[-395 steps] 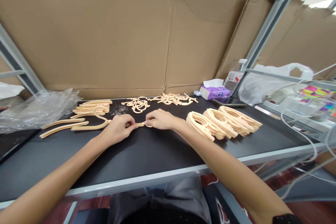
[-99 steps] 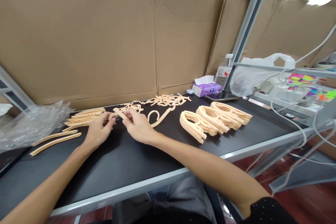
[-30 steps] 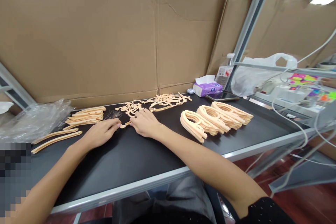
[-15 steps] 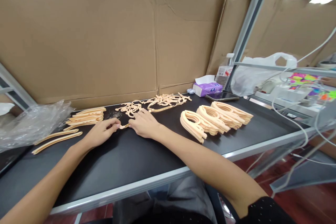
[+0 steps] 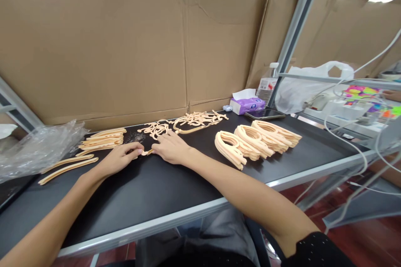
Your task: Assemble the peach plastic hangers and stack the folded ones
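My left hand [image 5: 123, 157] is closed, its thumb and fingertips pinching one end of a small cream plastic piece [image 5: 144, 152]. The far end of that piece goes under the curled fingers of my right hand [image 5: 171, 147], so much of it is hidden. Both hands rest low over the black tabletop. Just behind them lies a tangled heap of thin cream plastic strips [image 5: 200, 120], some looped. Left of my left hand is a row of long cream plastic bars [image 5: 103, 138], and two curved bars [image 5: 69, 169] lie nearer me.
Stacks of cream oval-ended plastic parts [image 5: 255, 142] stand on the right. Behind them are a purple tissue pack [image 5: 247, 105], a phone [image 5: 265, 114] and a plastic bottle [image 5: 268, 83]. Crumpled clear plastic [image 5: 40, 146] covers the left end. A cardboard wall [image 5: 125, 50] closes off the back.
Both hands keep their grip on the small piece in almost the same place. Only slight finger movement shows, with a small shift of the view.
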`<state>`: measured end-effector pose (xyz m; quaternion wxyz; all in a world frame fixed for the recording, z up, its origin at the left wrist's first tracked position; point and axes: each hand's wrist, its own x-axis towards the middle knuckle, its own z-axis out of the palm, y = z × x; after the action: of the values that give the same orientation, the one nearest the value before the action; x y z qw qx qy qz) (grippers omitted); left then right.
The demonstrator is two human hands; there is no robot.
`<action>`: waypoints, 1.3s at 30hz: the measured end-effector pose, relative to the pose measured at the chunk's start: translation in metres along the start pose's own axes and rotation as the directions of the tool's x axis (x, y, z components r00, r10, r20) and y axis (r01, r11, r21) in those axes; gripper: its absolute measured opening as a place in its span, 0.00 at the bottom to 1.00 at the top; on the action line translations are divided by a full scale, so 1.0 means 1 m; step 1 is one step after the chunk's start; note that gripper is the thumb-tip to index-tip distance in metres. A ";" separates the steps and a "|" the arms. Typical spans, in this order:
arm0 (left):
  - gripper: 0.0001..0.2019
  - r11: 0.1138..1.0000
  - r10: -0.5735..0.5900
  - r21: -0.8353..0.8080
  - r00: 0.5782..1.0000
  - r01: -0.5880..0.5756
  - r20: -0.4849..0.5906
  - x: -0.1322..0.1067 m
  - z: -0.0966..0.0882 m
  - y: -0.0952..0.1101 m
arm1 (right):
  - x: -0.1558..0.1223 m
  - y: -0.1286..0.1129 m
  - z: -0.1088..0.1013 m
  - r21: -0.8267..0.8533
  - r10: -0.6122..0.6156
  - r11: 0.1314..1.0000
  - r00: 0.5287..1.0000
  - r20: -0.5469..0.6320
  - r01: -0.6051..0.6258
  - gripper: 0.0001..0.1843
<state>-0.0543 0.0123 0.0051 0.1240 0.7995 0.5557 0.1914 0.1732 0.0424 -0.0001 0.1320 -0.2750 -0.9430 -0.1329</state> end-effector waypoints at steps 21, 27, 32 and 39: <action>0.23 1.000 0.006 0.005 1.000 -0.006 0.003 0.002 -0.004 0.004 | 0.001 0.003 -0.001 0.018 -0.012 1.000 1.000 -0.004 0.012 0.18; 0.24 1.000 0.012 -0.028 0.999 -0.010 0.037 0.003 -0.004 0.004 | -0.001 0.004 -0.006 0.010 -0.018 1.000 1.000 0.016 0.018 0.19; 0.23 0.997 -0.005 -0.073 0.999 0.008 0.032 0.002 -0.003 0.004 | -0.002 0.003 -0.008 -0.007 -0.018 1.000 1.000 0.024 0.018 0.19; 0.24 0.995 -0.017 -0.100 0.998 0.024 0.068 0.003 -0.002 0.000 | -0.002 0.003 -0.007 0.011 -0.010 1.000 1.000 0.014 0.010 0.19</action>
<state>-0.0543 0.0145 0.0079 0.1848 0.7925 0.5490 0.1908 0.1777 0.0412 0.0059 0.1264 -0.2705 -0.9460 -0.1266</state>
